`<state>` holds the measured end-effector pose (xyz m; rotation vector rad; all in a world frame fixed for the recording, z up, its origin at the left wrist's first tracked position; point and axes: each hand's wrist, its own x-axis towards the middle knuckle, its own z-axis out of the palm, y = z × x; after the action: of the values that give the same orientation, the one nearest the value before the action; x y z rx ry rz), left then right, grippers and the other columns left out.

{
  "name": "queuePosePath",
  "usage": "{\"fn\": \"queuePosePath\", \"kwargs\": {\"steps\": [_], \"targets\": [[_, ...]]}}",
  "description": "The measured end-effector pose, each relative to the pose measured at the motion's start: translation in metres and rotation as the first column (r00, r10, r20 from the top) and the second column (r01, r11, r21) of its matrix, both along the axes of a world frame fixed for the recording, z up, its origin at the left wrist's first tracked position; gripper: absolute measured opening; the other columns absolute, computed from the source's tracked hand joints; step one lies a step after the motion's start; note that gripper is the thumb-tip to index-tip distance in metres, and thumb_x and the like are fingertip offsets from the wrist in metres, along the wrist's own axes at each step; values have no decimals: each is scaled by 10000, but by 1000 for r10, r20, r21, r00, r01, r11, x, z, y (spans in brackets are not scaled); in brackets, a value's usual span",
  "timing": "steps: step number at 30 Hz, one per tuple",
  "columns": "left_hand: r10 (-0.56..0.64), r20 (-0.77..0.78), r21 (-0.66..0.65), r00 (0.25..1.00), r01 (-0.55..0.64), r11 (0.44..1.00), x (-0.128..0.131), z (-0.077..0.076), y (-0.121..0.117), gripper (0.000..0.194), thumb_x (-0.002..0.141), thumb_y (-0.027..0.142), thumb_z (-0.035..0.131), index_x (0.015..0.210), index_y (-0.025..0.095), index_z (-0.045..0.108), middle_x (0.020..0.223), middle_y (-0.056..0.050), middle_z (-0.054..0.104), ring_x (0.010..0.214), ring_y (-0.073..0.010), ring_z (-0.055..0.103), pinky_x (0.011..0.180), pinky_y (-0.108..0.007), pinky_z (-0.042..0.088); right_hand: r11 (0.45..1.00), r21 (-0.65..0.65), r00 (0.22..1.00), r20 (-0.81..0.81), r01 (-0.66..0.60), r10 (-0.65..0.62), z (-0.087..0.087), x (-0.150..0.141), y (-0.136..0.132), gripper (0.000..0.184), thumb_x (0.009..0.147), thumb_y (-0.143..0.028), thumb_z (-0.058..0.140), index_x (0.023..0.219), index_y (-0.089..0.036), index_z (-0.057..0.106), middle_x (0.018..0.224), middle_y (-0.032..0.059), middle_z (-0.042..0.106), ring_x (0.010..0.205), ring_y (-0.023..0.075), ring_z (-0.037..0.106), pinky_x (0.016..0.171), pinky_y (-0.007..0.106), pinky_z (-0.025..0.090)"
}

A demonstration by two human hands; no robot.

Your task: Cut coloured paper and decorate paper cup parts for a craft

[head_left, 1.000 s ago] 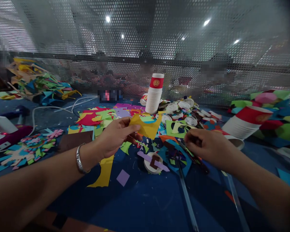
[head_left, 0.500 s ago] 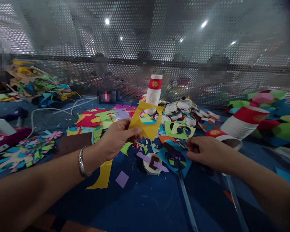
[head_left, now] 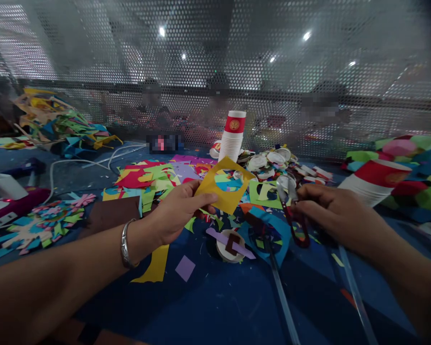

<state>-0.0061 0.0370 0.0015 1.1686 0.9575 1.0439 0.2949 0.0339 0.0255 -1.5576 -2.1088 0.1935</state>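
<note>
My left hand (head_left: 181,211) pinches a yellow sheet of paper (head_left: 227,197) by its left edge; a large rounded hole is cut through it. In my right hand (head_left: 326,213) are scissors (head_left: 293,218) with dark red handles, held up off the table between thumb and fingers. Below the two hands lies a white round piece (head_left: 230,245) with a purple paper strip (head_left: 219,235) and a small brown paper square across it. Beside that is a blue paper piece (head_left: 278,254) with a cut-out, under one end of a clear glue stick (head_left: 283,299).
A tall stack of paper cups (head_left: 231,143) stands at the back, with a pile of white round pieces (head_left: 269,160) beside it. Tilted cups (head_left: 373,184) lie at right. Paper scraps (head_left: 147,177), a purple power strip (head_left: 17,208) and a white cable (head_left: 51,177) occupy the left.
My right hand has picked the scissors up from the table and raised them. My left hand has turned the yellow paper so its hole shows more fully.
</note>
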Motion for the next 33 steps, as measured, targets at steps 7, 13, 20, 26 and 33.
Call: {"fn": "queuePosePath", "kwargs": {"steps": [7, 13, 20, 26, 33], "targets": [[-56, 41, -11, 998, 57, 998, 2, 1, -4, 252, 801, 252, 778, 984, 133, 650, 842, -21, 693, 649, -95, 614, 595, -249, 439, 968, -217, 764, -643, -125, -45, -10, -20, -9, 125, 856, -286, 575, 750, -220, 567, 717, 18, 632, 652, 183, 605, 604, 297, 481], [-139, 132, -85, 981, 151, 985, 3, 6, -10, 190, 837, 243, 757, 983, 162, 666, 799, -15, 716, 710, -129, 701, 589, -217, 466, 869, -382, 563, -812, -316, -153, -11, -37, -21, 89, 843, -253, 611, 778, -209, 569, 800, 46, 715, 656, 191, 695, 609, 285, 538], [-160, 185, -115, 970, 183, 976, 4, 4, -12, 168, 861, 248, 743, 979, 169, 656, 845, -32, 747, 730, -152, 740, 597, -214, 510, 766, -481, 543, -813, -427, -207, -14, -51, -27, 129, 910, -291, 529, 810, -226, 479, 704, 29, 719, 402, 108, 541, 373, 193, 334], [-154, 190, -117, 970, 178, 977, 4, 3, -11, 189, 858, 253, 745, 998, 167, 651, 917, -64, 760, 730, -157, 746, 598, -214, 533, 831, -433, 654, -747, -348, -116, -18, -52, -27, 268, 965, -449, 572, 846, -222, 496, 654, -10, 655, 444, 73, 392, 405, 178, 252], [-134, 112, -97, 985, 145, 985, 5, 2, -12, 189, 861, 249, 728, 998, 170, 624, 819, -46, 745, 713, -167, 747, 583, -216, 542, 882, -372, 782, -623, -288, -7, -19, -55, -26, 399, 947, -612, 557, 958, -213, 542, 566, -48, 589, 430, 55, 350, 420, 180, 226]]}}
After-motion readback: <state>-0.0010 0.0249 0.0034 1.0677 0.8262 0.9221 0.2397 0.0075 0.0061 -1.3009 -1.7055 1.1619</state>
